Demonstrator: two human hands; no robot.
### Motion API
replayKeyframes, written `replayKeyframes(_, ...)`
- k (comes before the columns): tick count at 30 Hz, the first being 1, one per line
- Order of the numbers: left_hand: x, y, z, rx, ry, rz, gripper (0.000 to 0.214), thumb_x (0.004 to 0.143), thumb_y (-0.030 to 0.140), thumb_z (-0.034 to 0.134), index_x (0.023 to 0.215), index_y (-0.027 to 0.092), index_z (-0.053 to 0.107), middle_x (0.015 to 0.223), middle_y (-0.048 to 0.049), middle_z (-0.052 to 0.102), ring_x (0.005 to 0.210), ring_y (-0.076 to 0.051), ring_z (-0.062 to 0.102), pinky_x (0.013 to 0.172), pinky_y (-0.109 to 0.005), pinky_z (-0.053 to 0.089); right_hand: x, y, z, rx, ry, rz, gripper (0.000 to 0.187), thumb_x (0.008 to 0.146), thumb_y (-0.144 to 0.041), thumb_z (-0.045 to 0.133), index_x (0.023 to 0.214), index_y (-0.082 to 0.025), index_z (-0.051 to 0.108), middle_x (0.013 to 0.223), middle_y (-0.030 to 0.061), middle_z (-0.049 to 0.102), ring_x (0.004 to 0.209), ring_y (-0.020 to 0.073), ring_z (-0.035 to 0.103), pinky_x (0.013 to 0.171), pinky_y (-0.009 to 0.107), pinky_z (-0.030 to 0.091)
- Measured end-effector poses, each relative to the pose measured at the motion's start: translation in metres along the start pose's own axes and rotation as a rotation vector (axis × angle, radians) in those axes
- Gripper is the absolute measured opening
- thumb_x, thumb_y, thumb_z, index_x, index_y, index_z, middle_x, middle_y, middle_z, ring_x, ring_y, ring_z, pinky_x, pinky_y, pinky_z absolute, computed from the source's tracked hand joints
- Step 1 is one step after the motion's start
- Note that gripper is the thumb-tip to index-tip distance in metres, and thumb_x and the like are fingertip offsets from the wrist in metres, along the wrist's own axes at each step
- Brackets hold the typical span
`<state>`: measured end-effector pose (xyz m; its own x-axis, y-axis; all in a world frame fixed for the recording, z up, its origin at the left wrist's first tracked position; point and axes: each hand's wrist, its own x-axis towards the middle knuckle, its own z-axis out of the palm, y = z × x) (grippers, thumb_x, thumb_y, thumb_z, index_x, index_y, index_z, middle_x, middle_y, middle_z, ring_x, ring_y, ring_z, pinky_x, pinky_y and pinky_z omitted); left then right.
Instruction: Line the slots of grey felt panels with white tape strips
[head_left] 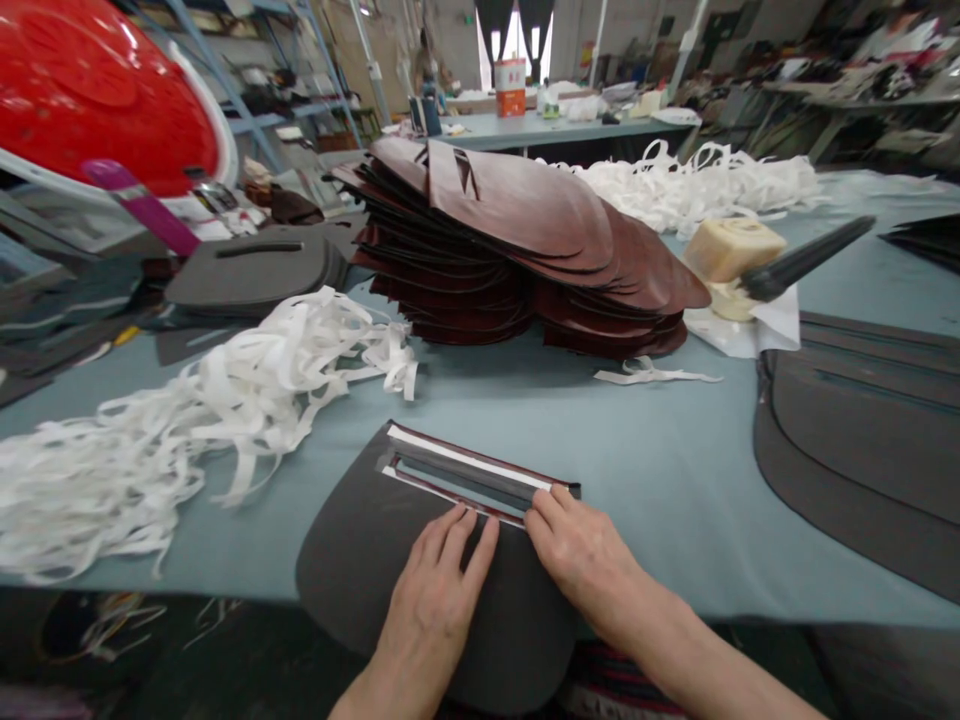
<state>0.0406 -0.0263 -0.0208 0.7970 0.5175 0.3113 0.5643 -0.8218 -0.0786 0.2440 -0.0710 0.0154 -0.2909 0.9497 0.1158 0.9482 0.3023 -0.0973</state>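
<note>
A dark grey rounded panel point(352, 545) lies at the table's front edge, its lower part hanging over. Near its straight top edge is a long slot, with a white tape strip point(450, 452) above it and brown material along its rims. My left hand point(442, 580) rests on the panel, fingers stretched and spread, tips on the slot's lower rim. At the slot's right end, my right hand point(577, 545) lies with bent fingers on the panel and tape. Neither hand has the panel lifted; the underside is hidden.
Behind the panel stands a stack of brown leather pieces point(555, 230). White strips point(225, 400) are heaped at left, with more strips point(690, 185) behind. A black-handled brush point(810, 260) leans by a cream-coloured block point(731, 250). More grey panels point(870, 420) lie at right.
</note>
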Motion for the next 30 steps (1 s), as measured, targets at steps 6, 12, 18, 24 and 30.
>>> replayKeyframes(6,0.004,-0.001,-0.007,-0.024,0.009,0.0,0.04,0.093,0.011,0.03,0.124,0.015,0.055,0.115,-0.0138,0.057,0.112,-0.025,0.052,0.09,-0.042,0.049,0.011,-0.006,0.007,0.008,0.036,0.189,0.01,0.081,-0.01,0.052,0.08,-0.019,0.052,0.084,0.0051,0.057,0.079,0.0206,0.053,0.064,0.03,0.044)
replayKeyframes(12,0.002,-0.003,-0.007,-0.003,-0.012,0.008,0.039,0.094,0.015,0.032,0.126,0.016,0.054,0.114,-0.0134,0.058,0.11,-0.025,0.053,0.089,-0.041,0.05,0.019,-0.009,0.005,0.04,0.024,0.252,0.01,0.089,-0.027,0.052,0.082,-0.02,0.053,0.086,0.0041,0.058,0.082,0.0206,0.055,0.064,0.029,0.042)
replayKeyframes(18,0.0,-0.006,-0.003,0.003,0.003,0.015,0.039,0.094,0.015,0.035,0.129,0.016,0.051,0.117,-0.0134,0.057,0.112,-0.025,0.051,0.09,-0.041,0.049,0.021,-0.006,0.006,0.015,-0.014,0.235,0.018,0.09,-0.037,0.055,0.084,-0.021,0.055,0.086,0.003,0.06,0.082,0.0197,0.057,0.061,0.028,0.04)
replayKeyframes(24,0.0,-0.006,-0.003,-0.023,-0.02,0.013,0.038,0.094,0.016,0.036,0.129,0.015,0.051,0.118,-0.013,0.056,0.112,-0.025,0.05,0.091,-0.041,0.048,0.025,-0.01,0.008,0.001,-0.011,0.284,0.012,0.092,-0.026,0.051,0.082,-0.021,0.056,0.083,0.0021,0.06,0.079,0.0189,0.058,0.06,0.028,0.038)
replayKeyframes(30,0.004,-0.003,-0.009,-0.072,0.01,-0.049,0.039,0.094,0.013,0.034,0.127,0.017,0.053,0.121,-0.0122,0.055,0.114,-0.023,0.048,0.093,-0.04,0.046,0.026,-0.015,0.01,-0.016,0.036,0.313,0.016,0.09,-0.032,0.055,0.08,-0.021,0.056,0.082,0.003,0.06,0.078,0.0195,0.057,0.06,0.029,0.036)
